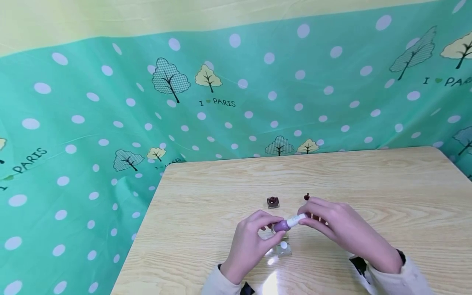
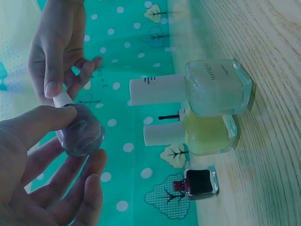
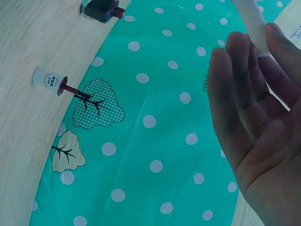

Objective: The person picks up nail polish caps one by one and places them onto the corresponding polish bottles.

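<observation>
My left hand (image 1: 252,237) grips a purple nail polish bottle (image 2: 83,134) above the table, thumb on one side and fingers on the other. At the other end, my right hand (image 1: 337,221) pinches the bottle's white cap (image 1: 296,220) between thumb and fingertips. Cap and bottle are in line, with the cap tilted up to the right. Below them on the table stand a clear nail polish bottle (image 2: 218,89) and a yellow one (image 2: 210,134), both with white caps on. Farther back is an uncapped dark red nail polish bottle (image 2: 200,182).
The dark red bottle's white cap (image 3: 49,81) stands upright on the table with its brush pointing up, right of that bottle. Pale wood makes up the tabletop (image 1: 206,205). Behind it hangs a green dotted curtain (image 1: 228,73).
</observation>
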`<state>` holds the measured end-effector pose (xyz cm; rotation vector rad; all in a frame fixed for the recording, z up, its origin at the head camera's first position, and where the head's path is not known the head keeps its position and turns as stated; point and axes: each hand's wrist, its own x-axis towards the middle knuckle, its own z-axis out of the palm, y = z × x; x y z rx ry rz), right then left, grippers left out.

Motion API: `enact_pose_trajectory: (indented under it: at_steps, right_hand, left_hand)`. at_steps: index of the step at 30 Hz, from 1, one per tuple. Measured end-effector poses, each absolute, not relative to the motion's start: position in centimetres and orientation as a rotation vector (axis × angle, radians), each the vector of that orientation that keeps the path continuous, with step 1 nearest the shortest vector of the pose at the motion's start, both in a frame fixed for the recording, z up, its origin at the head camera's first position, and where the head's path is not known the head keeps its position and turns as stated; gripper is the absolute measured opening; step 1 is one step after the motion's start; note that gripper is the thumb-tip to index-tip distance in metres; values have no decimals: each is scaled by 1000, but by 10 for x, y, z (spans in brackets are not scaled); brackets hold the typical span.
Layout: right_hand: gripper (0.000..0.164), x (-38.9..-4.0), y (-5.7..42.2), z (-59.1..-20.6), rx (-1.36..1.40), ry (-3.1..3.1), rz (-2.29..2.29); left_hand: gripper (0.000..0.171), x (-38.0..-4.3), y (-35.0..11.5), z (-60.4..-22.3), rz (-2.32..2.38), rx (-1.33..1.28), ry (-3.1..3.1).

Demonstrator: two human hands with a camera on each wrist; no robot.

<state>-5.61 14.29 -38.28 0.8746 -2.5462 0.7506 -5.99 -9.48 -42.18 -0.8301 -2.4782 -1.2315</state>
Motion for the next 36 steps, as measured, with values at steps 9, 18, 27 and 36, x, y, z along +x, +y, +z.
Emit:
enact_pose_trajectory:
  at_steps: [9, 18, 27, 36]
  right_hand:
    - [18, -56, 140, -386, 858, -2535, 884]
    - [22, -56, 138, -386, 891, -2487, 941]
    - [23, -58, 134, -386, 877, -2496, 940]
    - [28, -59, 132, -388, 875, -2487, 960]
  left_hand:
    - [25, -60, -96, -421, -1136, -841, -2486]
    - [25, -62, -95, -420, -1121, -846, -2505]
    - [24, -66, -97, -418, -1073, -857, -2501]
    - [23, -71, -103, -416, -1111, -848, -2489]
